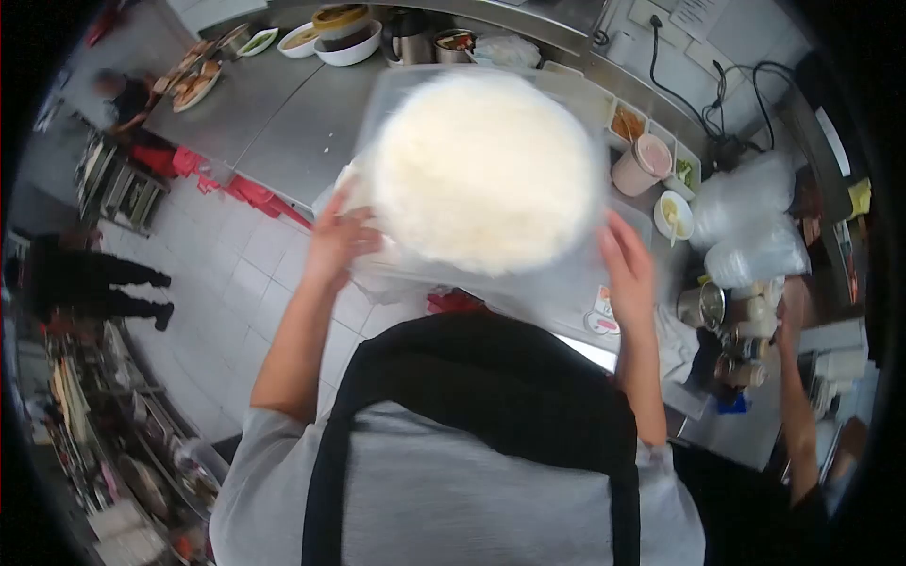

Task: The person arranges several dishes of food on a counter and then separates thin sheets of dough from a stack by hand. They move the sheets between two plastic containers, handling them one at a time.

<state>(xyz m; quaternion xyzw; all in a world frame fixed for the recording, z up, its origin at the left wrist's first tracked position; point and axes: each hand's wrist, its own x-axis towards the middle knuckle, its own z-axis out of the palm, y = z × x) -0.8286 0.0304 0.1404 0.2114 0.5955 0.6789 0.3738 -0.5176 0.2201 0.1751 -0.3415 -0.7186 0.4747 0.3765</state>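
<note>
A translucent plastic container (371, 118) is in front of my chest, lifted toward the camera and blurred by motion. A large rounded, creamy-white mass (486, 174) fills most of its outline; what food it is cannot be made out. At the container's left side, my left hand (342, 241) grips with bent fingers, partly behind the see-through plastic. My right hand (628, 264) is pressed along the right side with its fingers pointing up. Between them the two hands support the container.
Bowls (349, 52) and a plate of food (196, 87) stand along the steel counter (283, 123). Right of the container are a pink tub (644, 162), a small white bowl (674, 217) and bagged clear lids (755, 250). A co-worker's arm (797, 377) reaches in at right; other people are at left.
</note>
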